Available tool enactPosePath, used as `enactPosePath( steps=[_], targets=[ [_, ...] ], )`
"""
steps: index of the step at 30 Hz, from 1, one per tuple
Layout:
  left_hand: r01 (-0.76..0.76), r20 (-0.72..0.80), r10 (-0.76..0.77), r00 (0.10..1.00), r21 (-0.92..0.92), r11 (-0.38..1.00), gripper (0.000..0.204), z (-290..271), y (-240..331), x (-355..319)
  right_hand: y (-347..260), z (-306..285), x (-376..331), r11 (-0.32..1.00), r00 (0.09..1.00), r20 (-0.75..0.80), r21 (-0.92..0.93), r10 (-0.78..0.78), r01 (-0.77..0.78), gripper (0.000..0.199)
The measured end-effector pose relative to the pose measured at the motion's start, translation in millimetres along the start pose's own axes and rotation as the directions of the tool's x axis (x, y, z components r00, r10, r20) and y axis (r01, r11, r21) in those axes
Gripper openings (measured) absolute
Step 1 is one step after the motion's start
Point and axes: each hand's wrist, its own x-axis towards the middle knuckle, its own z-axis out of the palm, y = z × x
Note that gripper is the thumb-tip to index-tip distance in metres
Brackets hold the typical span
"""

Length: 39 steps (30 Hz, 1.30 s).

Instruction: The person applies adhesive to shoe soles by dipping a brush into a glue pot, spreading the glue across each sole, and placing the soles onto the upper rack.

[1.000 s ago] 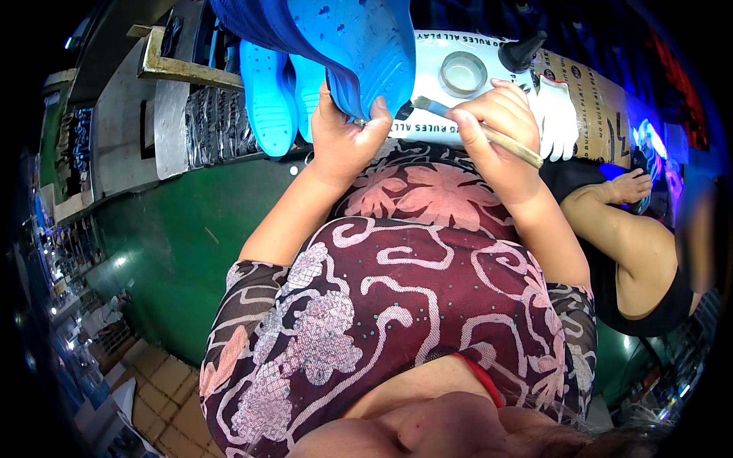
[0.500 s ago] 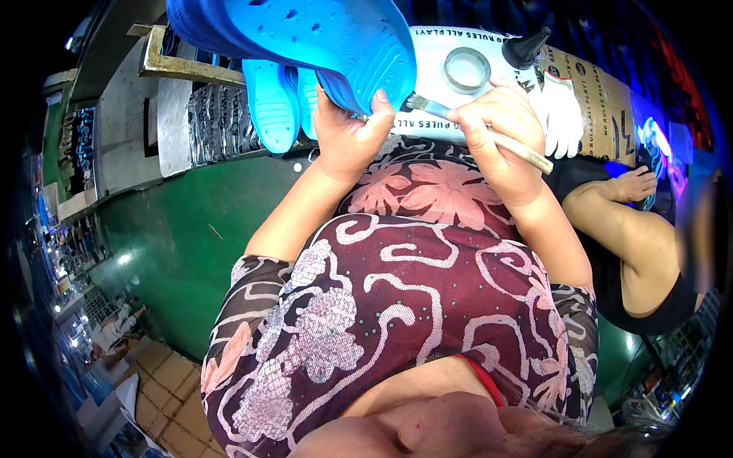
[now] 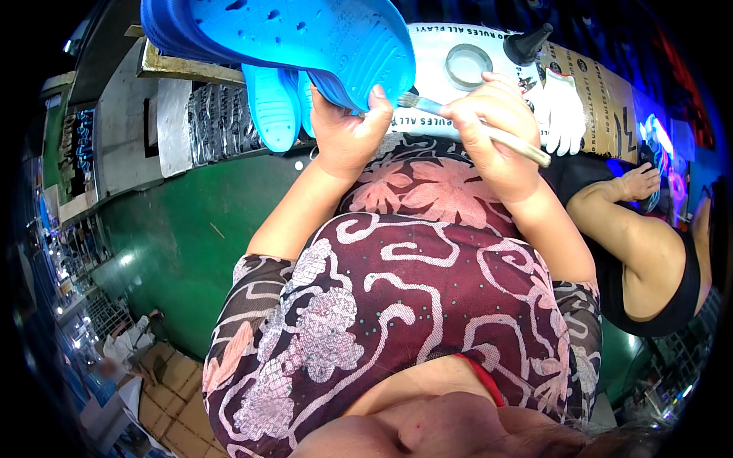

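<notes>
At the top of the view, the left hand (image 3: 350, 133) grips the near end of a blue molded shoe sole (image 3: 328, 46), thumb uppermost. The right hand (image 3: 500, 126) pinches a flat paintbrush (image 3: 525, 146), bristles just beside the sole's edge. Beyond lies a round dish (image 3: 448, 69).

White glove (image 3: 563, 114), green floor (image 3: 175, 229), co-worker (image 3: 637, 240)

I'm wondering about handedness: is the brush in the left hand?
No, the right hand holds the brush, while the left hand grips blue footwear.
</notes>
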Motion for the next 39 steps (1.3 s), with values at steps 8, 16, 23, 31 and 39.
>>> enactPosePath(
  steps=[8,16,23,31,39],
  targets=[
    [0.085,-0.004,-0.086,0.996,-0.049,0.995,0.051,-2,3,4,6,-3,-4,0.999,0.991,-0.128,0.026,0.043,-0.040,0.014],
    [0.042,0.009,-0.042,0.999,0.011,0.999,0.044,0,4,4,8,-5,-4,1.000,0.996,-0.085,-0.022,-0.008,0.006,0.014],
    [0.163,0.010,-0.163,0.987,0.001,0.987,0.039,2,11,6,6,-1,3,0.998,0.995,-0.082,-0.024,-0.064,0.062,0.013],
    [0.204,0.059,-0.203,0.977,0.003,0.979,0.039,1,20,19,18,-25,-10,0.996,0.984,-0.160,0.055,0.082,-0.074,0.016],
    [0.406,0.346,-0.313,0.884,-0.237,0.883,0.070,-30,72,50,32,-46,-56,0.935,0.886,-0.303,0.155,0.352,-0.318,0.018]
  ],
)
